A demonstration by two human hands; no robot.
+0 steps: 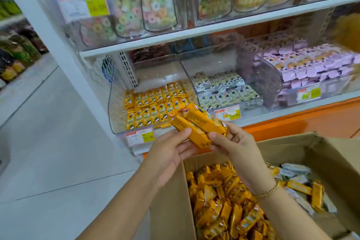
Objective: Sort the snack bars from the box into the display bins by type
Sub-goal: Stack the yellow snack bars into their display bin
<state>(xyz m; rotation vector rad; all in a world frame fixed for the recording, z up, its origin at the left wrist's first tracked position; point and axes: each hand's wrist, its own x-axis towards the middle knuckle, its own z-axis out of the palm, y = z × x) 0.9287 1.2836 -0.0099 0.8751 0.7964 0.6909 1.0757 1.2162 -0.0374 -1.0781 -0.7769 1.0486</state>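
**Yellow bars up, yellow bin dead ahead**

Both hands are raised over the box, sharing a small bundle of yellow bars. The left hand grips from below, thumb laid over the nearer bar. The right hand pinches the right-hand ends, thumb on top, fingers curled beneath. I count two bars, though more may be tucked under them; the wrappers blur together here.

Now the line that matters. The bars' long axis runs from far-left to near-right, slanted across the body. The yellow bin sits at the left end of the bottom shelf, just beyond the bars' far ends and slightly left of the hands. The bars already in it lie in rows with their long axes pointing towards the back of the shelf, so I'd say this bundle needs a small turn to match them.

The left hand is on the bin's side and looks better placed to carry them in. The white bin is next door on the right, so the drop must keep left.
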